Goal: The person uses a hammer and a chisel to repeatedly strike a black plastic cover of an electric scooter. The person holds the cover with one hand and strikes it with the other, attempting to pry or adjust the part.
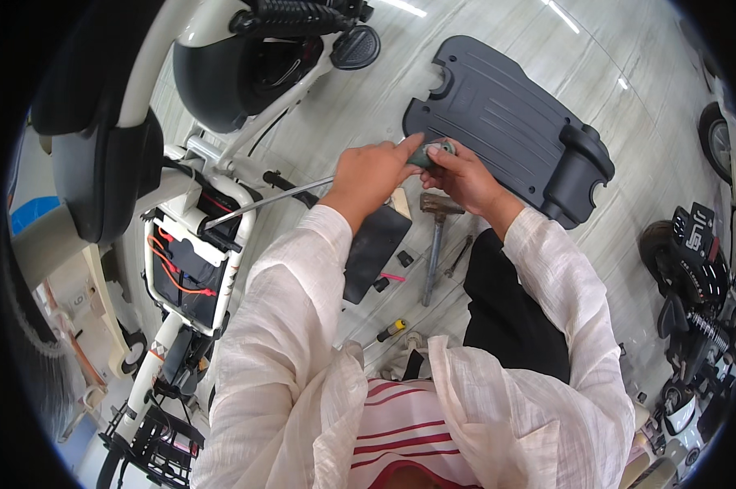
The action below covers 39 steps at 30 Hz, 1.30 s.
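My left hand (364,175) is closed around the green handle (421,156) of a long metal-shafted tool (282,196). My right hand (464,175) grips the handle's far end, thumb and fingers around it. The shaft slants down-left to the white scooter frame (190,213), where orange cables (180,277) show inside an open black compartment. Below my hands lie a hammer (433,253), a black flat panel (370,253), a wrench (459,257) and small black pieces. A yellow-black screwdriver (392,330) lies by my feet.
A large dark grey plastic board (506,114) lies on the tiled floor ahead. The scooter's black seat (99,179) rises at left; its rounded black body (225,81) is at upper left. More scooters (685,293) stand along the right edge.
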Available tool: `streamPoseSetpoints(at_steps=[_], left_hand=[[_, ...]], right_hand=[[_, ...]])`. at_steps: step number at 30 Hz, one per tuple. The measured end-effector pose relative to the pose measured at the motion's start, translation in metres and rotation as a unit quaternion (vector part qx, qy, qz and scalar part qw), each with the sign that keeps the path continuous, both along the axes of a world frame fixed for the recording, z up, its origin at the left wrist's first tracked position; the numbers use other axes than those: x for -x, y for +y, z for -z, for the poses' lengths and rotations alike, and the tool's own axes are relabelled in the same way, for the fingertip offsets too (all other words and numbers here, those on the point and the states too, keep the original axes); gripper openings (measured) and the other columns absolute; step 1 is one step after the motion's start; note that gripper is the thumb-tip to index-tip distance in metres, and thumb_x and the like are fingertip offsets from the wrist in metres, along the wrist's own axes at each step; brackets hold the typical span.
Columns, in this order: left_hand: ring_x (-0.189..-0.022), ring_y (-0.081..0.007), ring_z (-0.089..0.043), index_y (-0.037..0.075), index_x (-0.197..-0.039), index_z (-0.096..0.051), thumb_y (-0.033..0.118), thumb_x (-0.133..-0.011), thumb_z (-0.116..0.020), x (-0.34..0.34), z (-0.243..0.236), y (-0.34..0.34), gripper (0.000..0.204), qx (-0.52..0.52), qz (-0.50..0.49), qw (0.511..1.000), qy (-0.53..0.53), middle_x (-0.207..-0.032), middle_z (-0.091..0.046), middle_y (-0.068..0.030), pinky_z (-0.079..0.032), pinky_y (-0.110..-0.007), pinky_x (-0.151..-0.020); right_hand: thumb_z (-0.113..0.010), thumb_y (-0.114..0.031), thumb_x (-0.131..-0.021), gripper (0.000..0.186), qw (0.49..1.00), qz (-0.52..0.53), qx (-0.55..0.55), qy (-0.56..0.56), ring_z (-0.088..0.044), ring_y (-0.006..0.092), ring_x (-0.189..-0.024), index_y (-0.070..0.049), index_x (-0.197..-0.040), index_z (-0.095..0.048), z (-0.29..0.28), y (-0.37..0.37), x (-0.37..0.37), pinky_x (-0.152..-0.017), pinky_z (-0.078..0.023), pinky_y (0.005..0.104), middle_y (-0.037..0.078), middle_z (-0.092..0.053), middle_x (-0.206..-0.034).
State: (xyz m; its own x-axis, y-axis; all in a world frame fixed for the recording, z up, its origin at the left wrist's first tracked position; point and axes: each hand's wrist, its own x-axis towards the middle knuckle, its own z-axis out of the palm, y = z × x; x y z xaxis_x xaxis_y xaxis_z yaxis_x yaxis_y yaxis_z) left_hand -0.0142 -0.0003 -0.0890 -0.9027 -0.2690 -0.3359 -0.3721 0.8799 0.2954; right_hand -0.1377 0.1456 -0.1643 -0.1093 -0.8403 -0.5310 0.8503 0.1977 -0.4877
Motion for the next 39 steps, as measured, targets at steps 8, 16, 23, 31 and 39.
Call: streamPoseSetpoints(at_steps=[8,16,23,31,39], left_hand=[[-0.077,-0.0253,-0.065,0.020,-0.130,-0.056,0.035,-0.091,-0.061,0.000,0.001,-0.008,0.042,0.000,0.000,0.996,0.089,-0.084,-0.064,-0.0041,-0.051,-0.039,-0.065],[-0.084,-0.0261,-0.065,0.024,-0.136,-0.051,0.034,-0.091,-0.060,-0.002,-0.013,-0.009,0.046,-0.017,-0.006,0.997,0.074,-0.091,-0.065,-0.0039,-0.052,-0.039,-0.069],[-0.082,-0.0264,-0.065,0.022,-0.135,-0.053,0.035,-0.091,-0.061,0.001,-0.020,-0.013,0.047,-0.021,-0.014,0.996,0.087,-0.085,-0.063,-0.0046,-0.050,-0.037,-0.064],[-0.078,-0.0267,-0.064,0.022,-0.136,-0.052,0.035,-0.091,-0.060,0.003,-0.019,-0.014,0.047,-0.014,-0.009,0.995,0.102,-0.084,-0.062,-0.0050,-0.050,-0.038,-0.064],[-0.081,-0.0273,-0.064,0.027,-0.138,-0.049,0.034,-0.092,-0.059,0.007,-0.020,-0.014,0.048,-0.031,-0.036,0.997,0.056,-0.088,-0.063,-0.0047,-0.051,-0.039,-0.069]], right_hand=[[-0.056,-0.056,-0.093,0.059,0.899,-0.358,-0.218,0.126,-0.066,0.0232,-0.063,0.003,-0.090,-0.061,0.061,0.074,-0.024,-0.057,-0.056,0.0352,0.015,-0.064,-0.074],[-0.061,-0.043,-0.088,0.055,0.771,-0.497,-0.248,0.311,-0.070,0.0268,-0.063,0.012,-0.079,-0.064,0.118,0.074,-0.079,-0.058,-0.057,0.0374,0.019,-0.068,-0.069],[-0.054,-0.033,-0.095,0.033,0.939,-0.214,-0.248,0.104,-0.059,0.0199,-0.056,-0.002,-0.087,-0.063,0.099,0.080,-0.077,-0.050,-0.049,0.0340,0.008,-0.063,-0.071],[-0.051,-0.035,-0.101,0.029,0.983,0.074,-0.081,-0.149,-0.035,0.0008,-0.048,-0.006,-0.103,-0.053,-0.009,0.052,0.002,-0.040,-0.032,0.0189,-0.006,-0.041,-0.067],[-0.045,-0.045,-0.102,0.038,0.970,0.129,-0.165,0.124,-0.032,0.0015,-0.045,-0.008,-0.093,-0.050,-0.048,0.089,0.105,-0.037,-0.032,0.0194,-0.006,-0.037,-0.061]])
